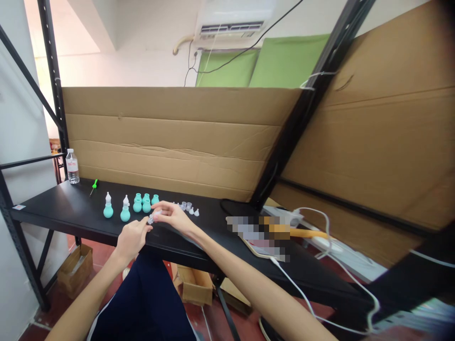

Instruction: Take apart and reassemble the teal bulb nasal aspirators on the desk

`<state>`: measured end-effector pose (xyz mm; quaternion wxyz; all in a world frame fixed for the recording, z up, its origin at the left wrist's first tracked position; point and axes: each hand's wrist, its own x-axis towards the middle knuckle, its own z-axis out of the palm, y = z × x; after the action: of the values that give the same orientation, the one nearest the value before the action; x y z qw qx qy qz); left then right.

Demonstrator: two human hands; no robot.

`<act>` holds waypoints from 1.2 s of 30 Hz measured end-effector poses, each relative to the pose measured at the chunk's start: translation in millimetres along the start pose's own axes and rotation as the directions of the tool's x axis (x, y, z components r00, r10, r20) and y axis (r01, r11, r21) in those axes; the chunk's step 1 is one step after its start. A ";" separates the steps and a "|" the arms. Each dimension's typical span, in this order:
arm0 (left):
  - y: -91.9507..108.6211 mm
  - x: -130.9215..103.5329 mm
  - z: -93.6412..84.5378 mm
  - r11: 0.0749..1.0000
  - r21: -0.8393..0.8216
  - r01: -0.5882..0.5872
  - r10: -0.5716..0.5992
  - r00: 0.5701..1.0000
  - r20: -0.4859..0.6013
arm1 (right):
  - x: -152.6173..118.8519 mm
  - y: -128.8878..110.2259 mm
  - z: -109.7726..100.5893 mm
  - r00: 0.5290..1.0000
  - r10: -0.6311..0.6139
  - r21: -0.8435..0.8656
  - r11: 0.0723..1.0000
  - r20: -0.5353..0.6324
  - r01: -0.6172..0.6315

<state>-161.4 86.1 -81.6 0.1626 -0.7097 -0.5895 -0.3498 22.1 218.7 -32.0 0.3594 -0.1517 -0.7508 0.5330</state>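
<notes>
Near the front edge of the black table (209, 222), my left hand (132, 238) is closed, its fingertips pinching a small clear plastic piece (150, 219). My right hand (171, 215) meets it from the right, fingers closed round a small whitish piece (158, 214). Left of my hands stand two turquoise bulbs with white pointed tops, one (108, 210) farther left than the other (125, 215). Several open turquoise bulbs (137, 204) stand just behind my hands. Past my right hand are clear cups (188, 206) and small white cones (196, 212).
A water bottle (73, 168) and a green-handled tool (95, 184) are at the table's back left. On the right lie a partly blurred-out device (261, 251) and white cables (293, 284). Cardboard (170, 142) lines the back. Open boxes (195, 284) sit below.
</notes>
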 end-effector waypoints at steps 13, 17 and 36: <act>-2.5 -1.2 5.9 0.995 0.086 -0.055 0.060 0.997 -0.057 | 85.8 -27.0 0.5 0.971 -0.213 -0.708 0.702 -0.106 0.077; 0.4 -1.5 2.2 0.994 0.086 -0.063 0.068 0.996 -0.057 | 90.2 -24.6 -0.2 0.981 -0.183 -0.720 0.689 -0.069 0.078; 3.9 -1.0 1.1 0.986 0.121 -0.116 0.127 0.988 -0.091 | 84.7 0.0 0.2 0.992 -0.117 -0.574 0.816 -0.042 0.072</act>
<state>-157.4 85.2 -82.3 0.2530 -0.7158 -0.5556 -0.3391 -37.0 270.4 0.0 0.3515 -0.2350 -0.8684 0.2592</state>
